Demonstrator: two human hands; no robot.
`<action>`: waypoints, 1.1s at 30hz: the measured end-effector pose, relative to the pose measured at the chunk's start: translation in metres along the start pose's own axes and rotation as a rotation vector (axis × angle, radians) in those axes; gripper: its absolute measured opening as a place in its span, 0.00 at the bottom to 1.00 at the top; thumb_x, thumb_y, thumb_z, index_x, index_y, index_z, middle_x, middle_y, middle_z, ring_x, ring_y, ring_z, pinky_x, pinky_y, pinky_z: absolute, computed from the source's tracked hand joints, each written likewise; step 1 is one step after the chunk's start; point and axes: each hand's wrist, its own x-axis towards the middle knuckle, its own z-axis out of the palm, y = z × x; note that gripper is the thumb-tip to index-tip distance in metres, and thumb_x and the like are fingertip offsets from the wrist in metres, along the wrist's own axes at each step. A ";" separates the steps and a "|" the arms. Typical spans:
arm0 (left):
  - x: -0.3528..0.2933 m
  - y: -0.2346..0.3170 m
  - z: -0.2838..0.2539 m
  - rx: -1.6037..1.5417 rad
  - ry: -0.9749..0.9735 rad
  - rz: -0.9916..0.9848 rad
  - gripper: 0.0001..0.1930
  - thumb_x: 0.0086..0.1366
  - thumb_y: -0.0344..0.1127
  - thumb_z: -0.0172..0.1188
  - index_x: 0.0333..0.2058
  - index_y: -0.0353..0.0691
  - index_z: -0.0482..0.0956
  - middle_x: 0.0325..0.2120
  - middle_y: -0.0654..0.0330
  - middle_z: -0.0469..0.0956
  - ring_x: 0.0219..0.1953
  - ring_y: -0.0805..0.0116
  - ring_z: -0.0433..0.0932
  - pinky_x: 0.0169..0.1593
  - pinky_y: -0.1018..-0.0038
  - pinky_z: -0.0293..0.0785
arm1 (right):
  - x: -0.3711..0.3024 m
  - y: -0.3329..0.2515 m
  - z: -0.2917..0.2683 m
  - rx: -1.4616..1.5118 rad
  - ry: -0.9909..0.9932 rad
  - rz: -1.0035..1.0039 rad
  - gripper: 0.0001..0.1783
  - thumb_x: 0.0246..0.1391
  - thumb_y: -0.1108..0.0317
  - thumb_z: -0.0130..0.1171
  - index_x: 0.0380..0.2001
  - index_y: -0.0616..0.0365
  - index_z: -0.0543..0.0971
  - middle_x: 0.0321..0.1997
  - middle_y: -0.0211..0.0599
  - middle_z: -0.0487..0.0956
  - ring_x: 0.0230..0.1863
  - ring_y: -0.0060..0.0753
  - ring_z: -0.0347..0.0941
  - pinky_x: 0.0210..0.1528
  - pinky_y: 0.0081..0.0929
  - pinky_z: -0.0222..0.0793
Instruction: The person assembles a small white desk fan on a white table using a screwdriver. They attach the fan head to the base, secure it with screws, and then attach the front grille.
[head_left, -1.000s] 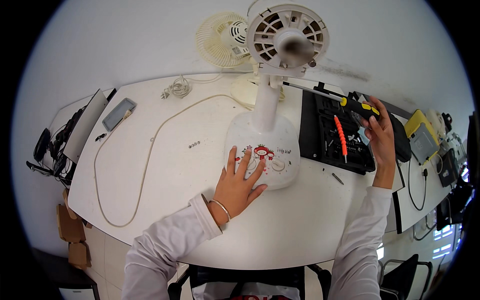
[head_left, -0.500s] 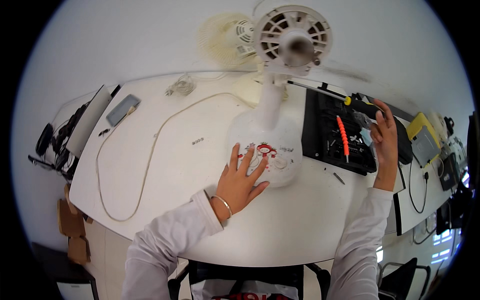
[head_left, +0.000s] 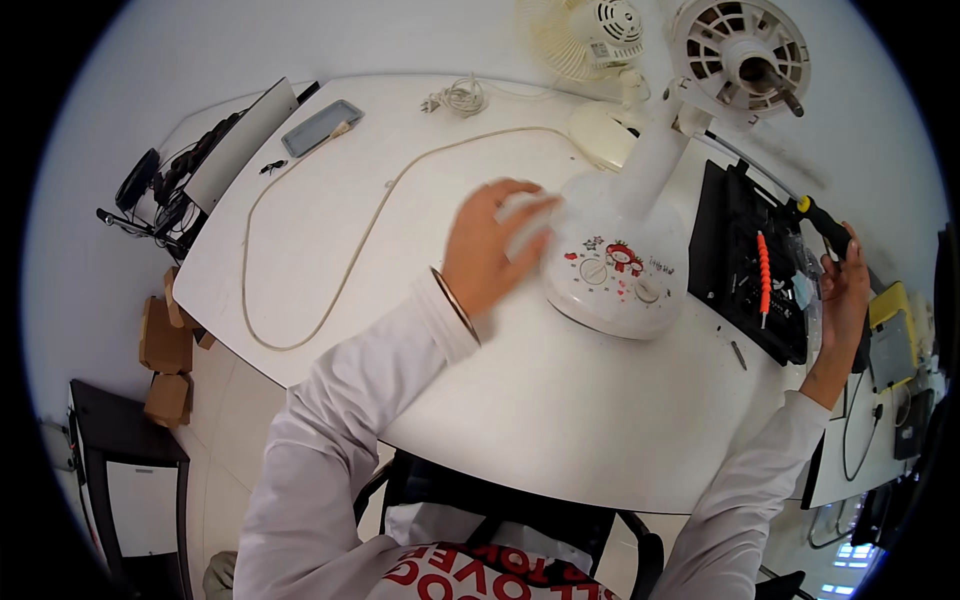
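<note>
Left hand (head_left: 495, 245) loose beside white fan (head_left: 648, 180), right hand (head_left: 845, 300) gripping screwdriver (head_left: 826, 224).
Left fingers part-curled, blurred, holding nothing; contact with base unclear. Fan stands toward bench's (head_left: 500, 420) far-right corner, blades and guard off. Hard, smooth plastic, probably slippery; likely top-heavy with motor head (head_left: 745, 65), so take the post low and steady the base; bare shaft looks easy to knock. Screwdriver stiff, light, best held by its handle; tip at neck joint, seating unclear. Tool case (head_left: 738, 270) along right edge; cream fan (head_left: 590, 40) at far edge.
</note>
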 end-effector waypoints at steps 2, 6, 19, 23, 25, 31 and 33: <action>0.003 -0.023 -0.005 0.010 0.062 -0.185 0.15 0.52 0.31 0.57 0.41 0.47 0.76 0.40 0.60 0.73 0.45 0.58 0.68 0.48 0.68 0.65 | 0.008 0.007 -0.016 0.006 -0.105 0.009 0.24 0.55 0.58 0.53 0.51 0.61 0.67 0.41 0.28 0.73 0.31 0.18 0.74 0.22 0.05 0.62; -0.007 -0.083 0.001 -0.023 0.034 -0.367 0.12 0.51 0.30 0.59 0.37 0.44 0.78 0.38 0.59 0.75 0.44 0.61 0.70 0.47 0.70 0.66 | 0.010 0.003 -0.020 0.005 -0.119 0.007 0.24 0.55 0.60 0.53 0.51 0.62 0.67 0.46 0.32 0.72 0.36 0.23 0.75 0.26 0.04 0.66; -0.005 -0.103 0.018 0.015 -0.163 -0.399 0.08 0.47 0.35 0.63 0.28 0.40 0.81 0.34 0.58 0.78 0.40 0.59 0.73 0.45 0.71 0.69 | 0.021 -0.008 -0.055 0.092 -0.009 -0.038 0.23 0.54 0.64 0.54 0.51 0.63 0.67 0.52 0.34 0.69 0.42 0.28 0.74 0.34 0.06 0.72; -0.010 -0.108 0.019 0.040 -0.154 -0.345 0.06 0.48 0.32 0.62 0.26 0.38 0.80 0.32 0.56 0.77 0.38 0.58 0.72 0.42 0.69 0.70 | 0.011 -0.013 -0.044 0.162 -0.005 -0.111 0.24 0.54 0.65 0.55 0.52 0.63 0.66 0.52 0.35 0.69 0.39 0.27 0.75 0.29 0.06 0.72; -0.011 -0.107 0.017 0.073 -0.128 -0.286 0.06 0.48 0.32 0.62 0.26 0.38 0.80 0.31 0.56 0.78 0.38 0.60 0.73 0.41 0.70 0.71 | 0.005 -0.021 -0.034 0.148 -0.002 -0.151 0.24 0.54 0.65 0.54 0.52 0.64 0.65 0.49 0.37 0.70 0.37 0.27 0.76 0.26 0.06 0.72; 0.001 -0.088 0.014 -0.065 0.011 -0.371 0.05 0.49 0.31 0.62 0.26 0.40 0.81 0.30 0.57 0.79 0.35 0.62 0.75 0.43 0.72 0.69 | -0.012 -0.044 -0.024 0.165 -0.018 -0.203 0.22 0.54 0.64 0.54 0.50 0.62 0.66 0.39 0.40 0.75 0.36 0.28 0.77 0.27 0.06 0.72; 0.008 -0.077 0.010 -0.131 0.085 -0.368 0.04 0.50 0.30 0.62 0.26 0.39 0.81 0.29 0.58 0.79 0.34 0.64 0.75 0.43 0.72 0.69 | -0.016 -0.050 -0.025 0.102 0.011 -0.243 0.23 0.54 0.63 0.54 0.50 0.61 0.66 0.38 0.39 0.75 0.36 0.26 0.77 0.28 0.07 0.71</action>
